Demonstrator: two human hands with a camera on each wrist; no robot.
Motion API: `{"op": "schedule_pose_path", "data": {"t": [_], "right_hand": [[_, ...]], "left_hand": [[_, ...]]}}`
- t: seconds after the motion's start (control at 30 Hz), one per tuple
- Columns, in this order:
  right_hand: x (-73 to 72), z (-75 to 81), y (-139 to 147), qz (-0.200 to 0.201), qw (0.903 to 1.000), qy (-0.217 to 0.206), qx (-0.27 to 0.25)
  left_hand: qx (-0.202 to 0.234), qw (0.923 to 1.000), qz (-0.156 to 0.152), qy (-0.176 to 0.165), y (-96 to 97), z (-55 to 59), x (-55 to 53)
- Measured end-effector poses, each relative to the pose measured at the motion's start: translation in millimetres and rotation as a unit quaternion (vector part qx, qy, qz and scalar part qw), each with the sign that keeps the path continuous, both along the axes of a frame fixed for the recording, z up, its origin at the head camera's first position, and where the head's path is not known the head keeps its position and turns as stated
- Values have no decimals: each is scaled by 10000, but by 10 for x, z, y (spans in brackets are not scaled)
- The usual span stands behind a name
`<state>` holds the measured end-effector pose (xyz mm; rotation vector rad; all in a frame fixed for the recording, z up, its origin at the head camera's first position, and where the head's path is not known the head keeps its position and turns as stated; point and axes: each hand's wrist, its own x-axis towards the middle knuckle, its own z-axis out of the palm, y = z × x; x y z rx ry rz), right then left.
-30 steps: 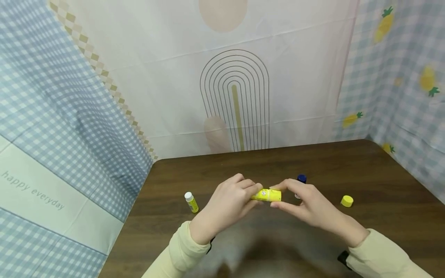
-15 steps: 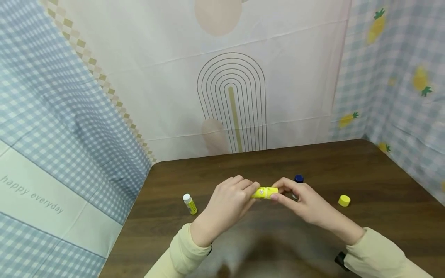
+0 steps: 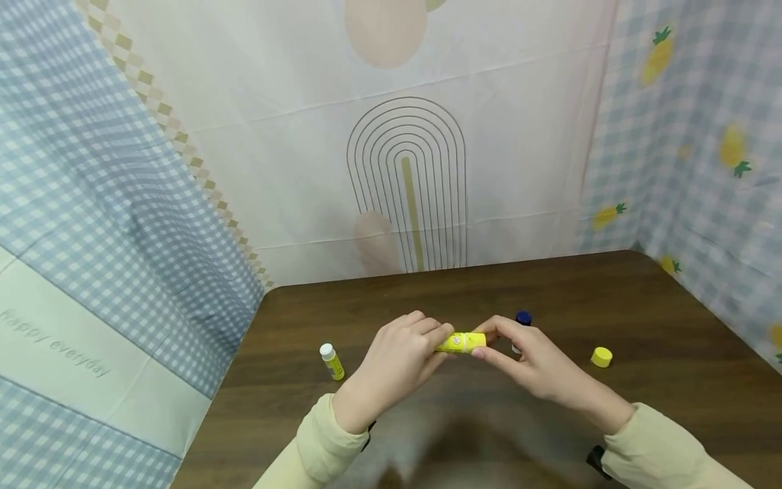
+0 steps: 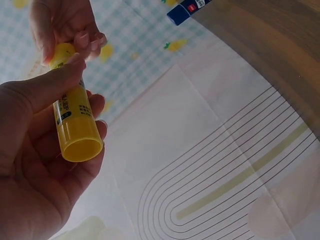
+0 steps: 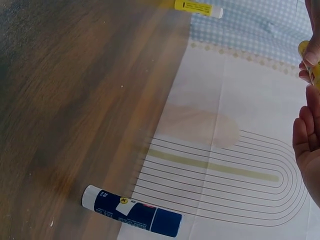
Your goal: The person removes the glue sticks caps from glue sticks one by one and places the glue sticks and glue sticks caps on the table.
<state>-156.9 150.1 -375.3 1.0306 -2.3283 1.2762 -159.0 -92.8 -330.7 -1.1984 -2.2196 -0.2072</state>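
A printed wall hanging (image 3: pixel 519 149) with concentric arches backs a dark wood-grain table (image 3: pixel 330 305). Above the table, the left hand (image 3: pixel 400 356) grips a yellow glue stick (image 3: pixel 462 342), its thumb laid across the barrel and its fingers curled beneath. The right hand (image 3: pixel 534 360) pinches the opposite end between thumb and fingers. The glue stick lies roughly crosswise between the two hands, its hollow-looking rim facing the left wrist camera. Beyond the right hand, partly hidden by it in the head view, stands a navy glue stick (image 5: pixel 132 212) with a white base; a white-capped yellow glue stick (image 3: pixel 332 364) stands upright left of the left hand. Smallest, a yellow cap (image 3: pixel 601 357) rests on the table to the right. The held tube is probably light, stiff plastic, smooth enough to slip when twisted and not readily broken; the labelled mid-barrel offers the surest hold, the end suiting a fingertip pinch.
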Motion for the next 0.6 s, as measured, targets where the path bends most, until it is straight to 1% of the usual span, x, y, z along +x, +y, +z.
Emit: {"op": "schedule_pose_path", "data": {"t": [0.1, 0.23, 0.4, 0.5, 0.6], "right_hand": [[3, -3, -11, -4, 9999, 116, 4], [24, -10, -73, 132, 9997, 188, -30], [38, -19, -95, 275, 9995, 142, -51], [22, -11, -70, 182, 9996, 186, 88], [-14, 19, -53, 68, 9995, 237, 203]], "left_hand": [[8, 10000, 21, 85, -5, -12, -5], [71, 9997, 104, 203, -61, -48, 33], [99, 9997, 120, 186, -92, -70, 58], [45, 9998, 79, 198, -86, -61, 26], [-51, 9997, 14, 234, -86, -20, -40]]}}
